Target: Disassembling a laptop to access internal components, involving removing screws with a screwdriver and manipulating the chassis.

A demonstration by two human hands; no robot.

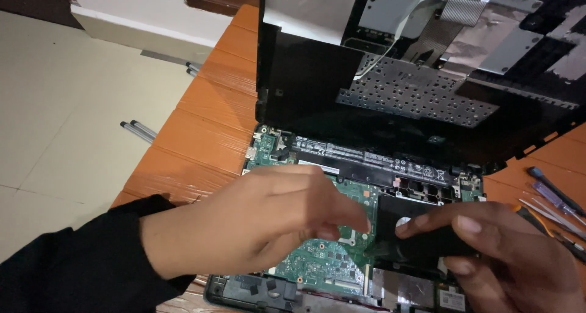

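Orange worktop (201,130), pale floor off to one side. Laptop (366,185) is already opened up: top cover (317,75) tipped back, green board (323,258) exposed. Black drive (421,233) is pinched by right hand (506,258) fingers, not lifted out yet; left hand (256,221) fingers are bunched beside it. Screwdrivers (552,197) are parked nearby.

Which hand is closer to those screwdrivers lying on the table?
Right. The right hand is at the black drive in the laptop, just beside the screwdrivers at the table's right edge. The left hand hovers over the green circuit board, farther away.
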